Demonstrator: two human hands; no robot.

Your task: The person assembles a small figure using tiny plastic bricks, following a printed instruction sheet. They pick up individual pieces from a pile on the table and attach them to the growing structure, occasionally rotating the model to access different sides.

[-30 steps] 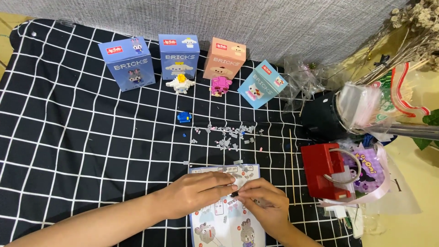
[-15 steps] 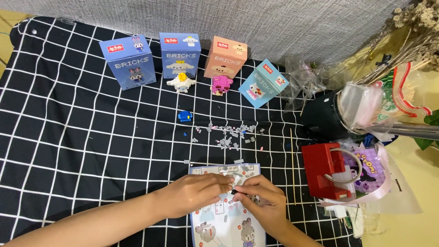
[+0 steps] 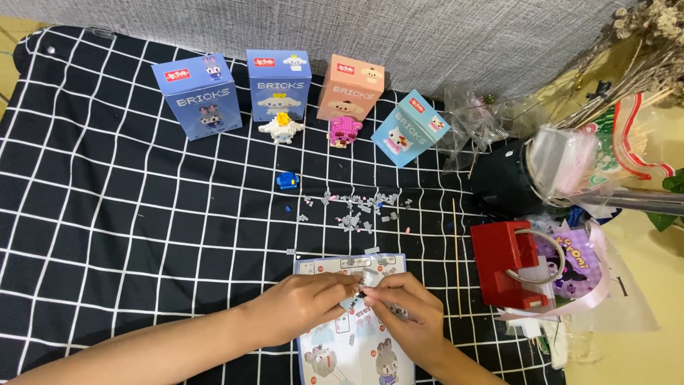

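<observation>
On the black grid-patterned cloth [image 3: 107,214], the left hand [image 3: 303,306] comes in from the lower left, fingers pinched on a tiny grey brick piece [image 3: 361,287] over the instruction sheet [image 3: 342,349]; the right hand [image 3: 406,314] meets it there, fingertips closed on the same piece (too small to tell whether one part or two). To do this join well, I judge the studs should be lined up squarely before pressing, both hands kept low over the sheet so a slip drops the part onto paper. Just above lies a scatter of loose grey bricks [image 3: 356,210], with a small blue brick [image 3: 287,180] and four boxes [image 3: 278,84] behind. Left of the hands the cloth offers ample elbow room; to the right a thin wooden stick [image 3: 457,249] and a red block [image 3: 507,264] sit near, crowding that side.
</observation>
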